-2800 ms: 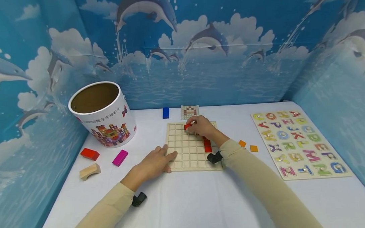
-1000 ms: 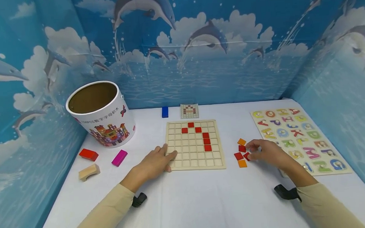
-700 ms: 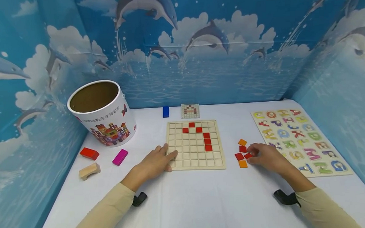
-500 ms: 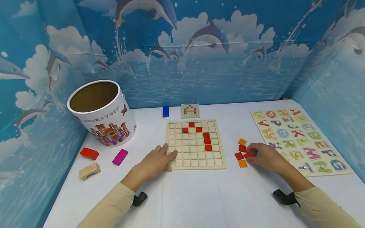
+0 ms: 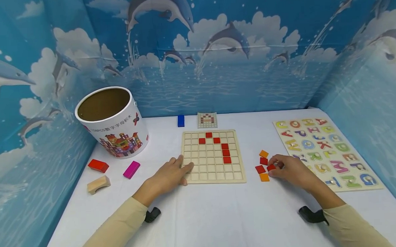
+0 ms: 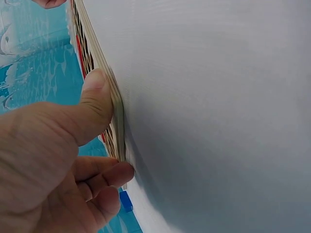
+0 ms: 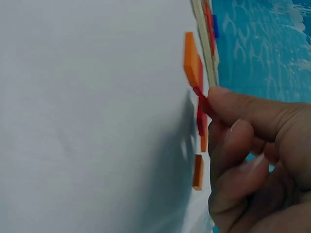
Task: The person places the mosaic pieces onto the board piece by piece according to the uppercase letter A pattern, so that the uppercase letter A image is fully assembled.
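Observation:
My left hand (image 5: 167, 175) grips the near left corner of a wooden grid board (image 5: 203, 178), its thumb over the front part and its fingers along the left edge. Several red square tiles sit in the board's cells, rising to a peak at the back and running down the right. My right hand (image 5: 289, 169) pinches a red tile (image 7: 208, 106) between thumb and forefinger, with the tile tilted. Beside it lie two more red tiles (image 5: 260, 169) and two orange tiles (image 5: 264, 177).
A small pattern card (image 5: 207, 120) and a blue block (image 5: 181, 121) lie behind the board. At left stand a white bucket (image 5: 138, 140), a red block (image 5: 98, 165), a wooden arch (image 5: 98, 184) and a magenta block (image 5: 131, 169). An alphabet board (image 5: 326, 151) lies at right.
My right hand has left the board, where its red tile now sits, and gone right to the loose tiles. It has just tilted one red tile up. My left hand stays put.

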